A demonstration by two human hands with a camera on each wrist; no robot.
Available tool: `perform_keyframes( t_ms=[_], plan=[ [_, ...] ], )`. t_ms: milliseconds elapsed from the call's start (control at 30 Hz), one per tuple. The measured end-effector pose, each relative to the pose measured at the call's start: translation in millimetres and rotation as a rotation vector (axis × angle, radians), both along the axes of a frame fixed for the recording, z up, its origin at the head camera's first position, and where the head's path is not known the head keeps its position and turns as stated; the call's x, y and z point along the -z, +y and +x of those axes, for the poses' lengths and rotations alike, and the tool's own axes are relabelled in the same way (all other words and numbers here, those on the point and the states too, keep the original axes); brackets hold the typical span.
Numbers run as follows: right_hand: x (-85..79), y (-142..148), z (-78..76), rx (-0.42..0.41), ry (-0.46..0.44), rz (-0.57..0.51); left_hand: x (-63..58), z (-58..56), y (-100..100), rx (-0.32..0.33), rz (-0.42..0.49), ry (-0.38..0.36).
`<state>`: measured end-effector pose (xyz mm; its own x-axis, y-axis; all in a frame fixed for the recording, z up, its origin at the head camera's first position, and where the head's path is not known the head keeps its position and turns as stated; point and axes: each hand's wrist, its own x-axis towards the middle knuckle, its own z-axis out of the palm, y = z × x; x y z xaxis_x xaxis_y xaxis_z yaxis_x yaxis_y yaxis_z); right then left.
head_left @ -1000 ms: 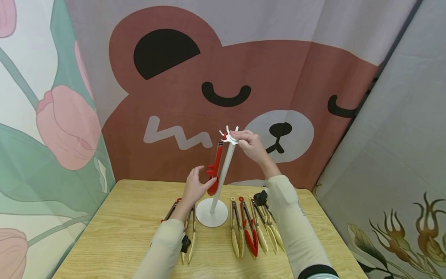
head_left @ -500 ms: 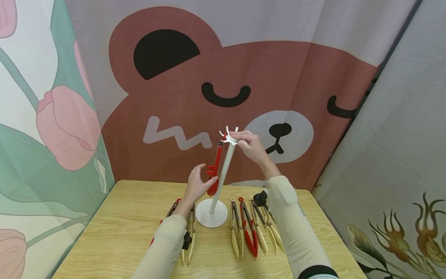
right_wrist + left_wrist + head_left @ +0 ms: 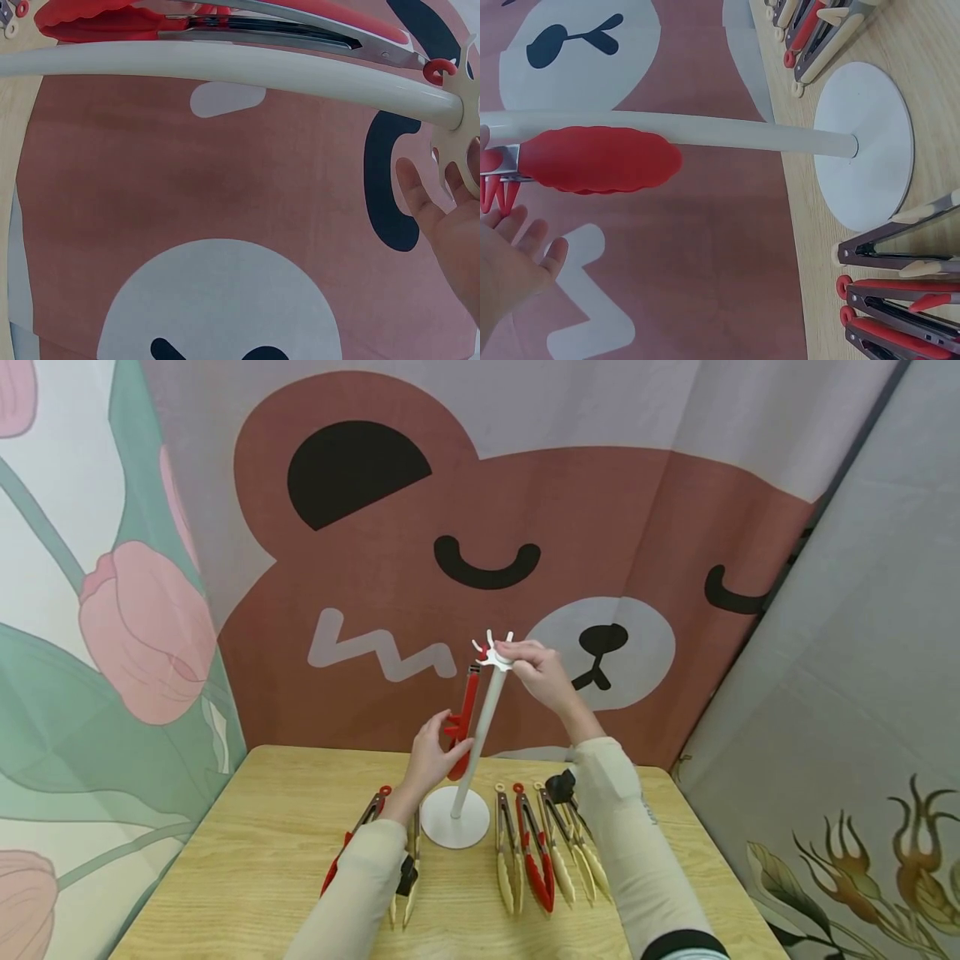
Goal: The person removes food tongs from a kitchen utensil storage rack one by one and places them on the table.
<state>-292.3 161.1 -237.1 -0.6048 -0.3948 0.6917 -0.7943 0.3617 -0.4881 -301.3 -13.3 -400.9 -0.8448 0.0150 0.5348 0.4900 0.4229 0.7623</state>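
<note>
Red-handled tongs (image 3: 462, 718) with a scalloped red head (image 3: 600, 159) hang head-down by a red ring (image 3: 439, 70) from the white hook stand (image 3: 480, 735). My left hand (image 3: 429, 764) is at the tongs' lower part, thumb on one side and fingers by the red side prongs (image 3: 501, 191). Its fingers look loosely extended in the left wrist view (image 3: 510, 262). Up at the stand's hooked top (image 3: 493, 658), my right hand (image 3: 542, 675) pinches the hub. The pole leans a little in the head view, on a round white base (image 3: 456, 831).
Cream tongs (image 3: 510, 852), red tongs (image 3: 536, 852) and several other cream pairs (image 3: 558, 852) lie to the right of the base. Left of it lie red tongs (image 3: 352, 835) and cream tongs (image 3: 413, 877), partly behind my left arm. The wooden table (image 3: 255, 827) meets a printed curtain (image 3: 375, 710).
My left hand has moved slightly up and right, its fingers coming closer to the hanging red tongs. The right hand and the stand stay where they were.
</note>
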Motion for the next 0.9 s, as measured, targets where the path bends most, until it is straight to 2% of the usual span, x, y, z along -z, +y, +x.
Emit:
perform_keyframes(
  t_ms=[333, 433, 633, 800, 900],
  plan=[
    [-0.5, 0.0, -0.3, 0.002, -0.011, 0.005, 0.1, -2.1, 2.6, -0.04, 0.022, 0.058],
    [-0.6, 0.1, -0.3, 0.003, -0.016, 0.006, 0.1, -1.8, 3.0, -0.034, 0.03, 0.068],
    [-0.5, -0.5, 0.0, 0.009, -0.018, 0.01, 2.5, -2.0, 2.6, 0.015, 0.104, 0.076],
    [-0.1, -0.2, -0.1, 0.009, -0.013, 0.001, 2.7, 1.2, 1.9, 0.094, 0.21, -0.003],
    [0.2, 0.6, -1.0, 0.004, -0.013, -0.003, -1.9, 7.2, 1.4, 0.15, 0.28, -0.048]
  ],
)
